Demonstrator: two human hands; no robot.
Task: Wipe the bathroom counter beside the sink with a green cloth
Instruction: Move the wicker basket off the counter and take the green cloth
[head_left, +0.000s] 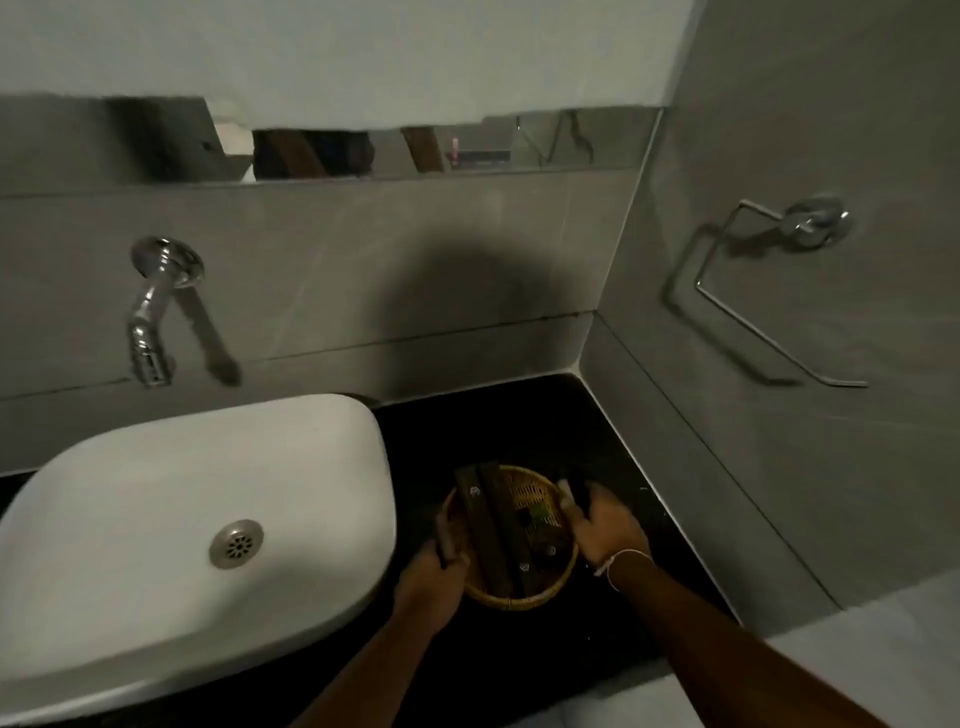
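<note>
A round woven basket sits on the black counter right of the white sink. Dark flat packets and something small and green lie in the basket. My left hand grips the basket's left rim. My right hand grips its right rim, fingers over a dark item there. No green cloth is clearly visible.
A chrome wall tap hangs over the sink. A chrome towel ring is fixed to the right wall. Grey tiled walls close the counter at the back and right. A mirror strip runs above.
</note>
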